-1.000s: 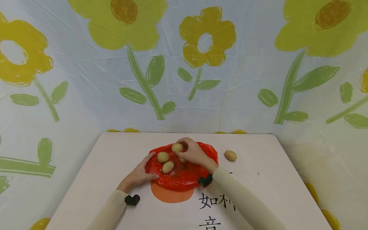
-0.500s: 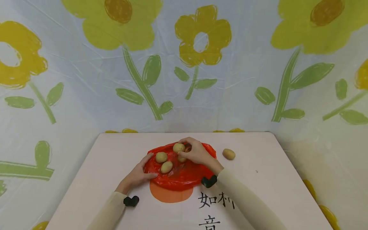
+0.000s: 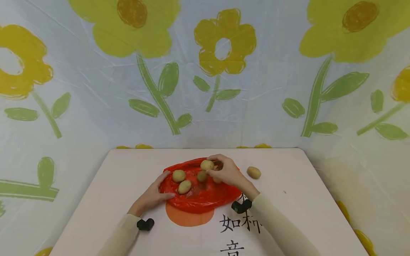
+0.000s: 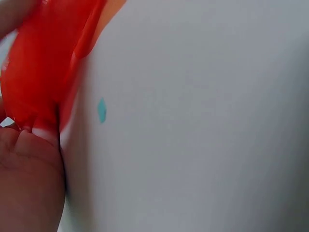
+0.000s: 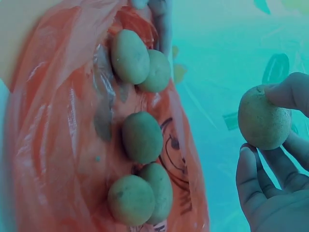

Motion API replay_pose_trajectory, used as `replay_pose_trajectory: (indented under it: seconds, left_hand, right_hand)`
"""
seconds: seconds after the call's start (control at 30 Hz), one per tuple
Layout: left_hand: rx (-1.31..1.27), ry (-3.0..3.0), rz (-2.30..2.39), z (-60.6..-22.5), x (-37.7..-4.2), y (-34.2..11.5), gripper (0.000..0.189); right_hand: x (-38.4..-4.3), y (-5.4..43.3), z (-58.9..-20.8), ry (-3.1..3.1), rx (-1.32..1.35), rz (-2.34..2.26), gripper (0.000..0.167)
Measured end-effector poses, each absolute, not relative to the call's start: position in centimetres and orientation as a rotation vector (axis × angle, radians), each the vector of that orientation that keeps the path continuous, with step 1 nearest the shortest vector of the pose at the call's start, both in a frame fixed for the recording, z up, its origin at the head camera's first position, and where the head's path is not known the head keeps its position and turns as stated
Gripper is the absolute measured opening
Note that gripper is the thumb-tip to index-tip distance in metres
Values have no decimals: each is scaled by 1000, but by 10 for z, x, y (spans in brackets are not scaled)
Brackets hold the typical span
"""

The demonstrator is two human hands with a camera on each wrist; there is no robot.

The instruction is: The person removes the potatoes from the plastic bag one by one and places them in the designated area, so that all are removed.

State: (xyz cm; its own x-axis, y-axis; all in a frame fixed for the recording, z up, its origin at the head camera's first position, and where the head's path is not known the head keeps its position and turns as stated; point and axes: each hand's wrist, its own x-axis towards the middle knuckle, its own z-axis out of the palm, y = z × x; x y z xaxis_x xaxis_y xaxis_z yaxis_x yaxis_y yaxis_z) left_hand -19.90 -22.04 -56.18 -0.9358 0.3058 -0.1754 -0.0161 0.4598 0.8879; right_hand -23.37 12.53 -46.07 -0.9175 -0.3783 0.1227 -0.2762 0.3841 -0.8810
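Note:
A red plastic bag point(image 3: 198, 202) lies on the table with several potatoes in it. My left hand point(image 3: 152, 196) holds the left side of its mouth, thumb toward the front and fingers farther back. The left wrist view shows red film point(image 4: 43, 72) against that hand. Over the bag, my right hand point(image 3: 229, 173) pinches a potato point(image 5: 263, 118) between thumb and fingers. Beneath it, the right wrist view shows potatoes in groups, with one dark potato point(image 5: 142, 137) between two pairs. In the head view, the right hand partly covers some of them.
A loose potato point(image 3: 253, 172) lies on the pale table point(image 3: 282, 206), right of the bag. Black characters point(image 3: 232, 223) and an orange disc point(image 3: 189, 218) are printed on the tabletop. Flower-printed cloth point(image 3: 250, 117) rises behind it and at both sides.
My right hand has moved to the right over the bag with the potato in its fingers, uncovering another potato in the bag. The left hand stays at the bag's left side.

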Motion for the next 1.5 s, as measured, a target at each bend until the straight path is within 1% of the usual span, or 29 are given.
replay_pose_trajectory:
  seconds: [0.17, 0.47, 0.7, 0.93, 1.2, 1.37, 1.5]
  left_hand:
    - [236, 2396, 1462, -564, -201, -221, 103]
    - [269, 2409, 1459, -561, -199, -221, 101]
    - [290, 2449, 1406, -562, -200, -223, 101]
    - [285, 2455, 1381, -560, -200, -222, 102]
    - [288, 2464, 1382, -561, -201, -223, 102]
    - [278, 2461, 1375, -561, -200, -223, 103]
    - [293, 2462, 1369, -561, -200, -222, 103]
  right_hand:
    - [-230, 134, -462, 2527, -536, -1624, 43]
    - [-226, 157, -462, 2532, -553, -1619, 44]
    - [-229, 185, -456, 2569, -504, -1636, 47]
    - [-231, 219, -454, 2708, -432, -1608, 45]
    - [-235, 255, -453, 2802, -366, -1580, 50]
    - [-230, 272, -456, 2843, -319, -1539, 51]
    - [-224, 284, -460, 2831, -243, -1593, 51]
